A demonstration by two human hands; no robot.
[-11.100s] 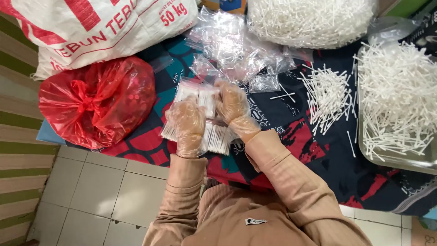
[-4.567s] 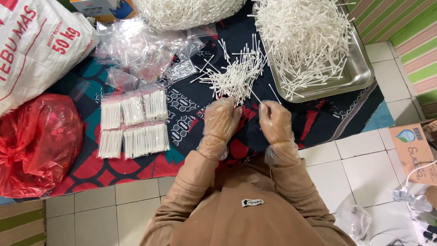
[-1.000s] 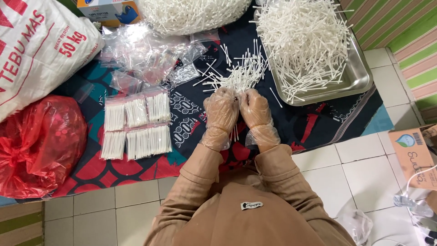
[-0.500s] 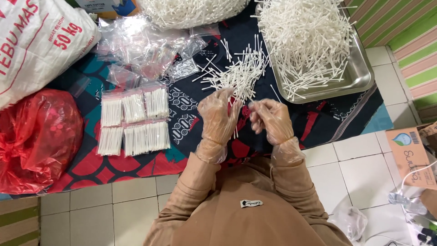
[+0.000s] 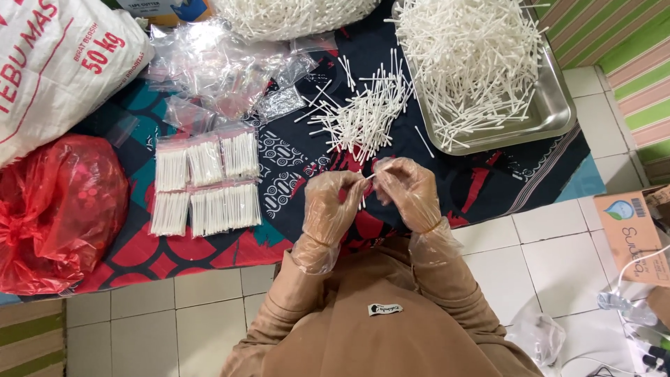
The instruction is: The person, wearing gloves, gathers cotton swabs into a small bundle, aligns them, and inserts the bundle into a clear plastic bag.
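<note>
**Gloved hands gather thin white sticks**

I see the left hand (image 5: 333, 204) and right hand (image 5: 410, 192), in crinkled clear plastic gloves, pinching a small bundle of white sticks (image 5: 365, 190) between them. Just beyond lies the loose stick pile (image 5: 363, 115); filled packets (image 5: 206, 181) sit left.

Glossy metal tray (image 5: 551, 115) — crinkly clear plastic bags (image 5: 209, 66) — matt patterned cloth (image 5: 293, 160).
</note>
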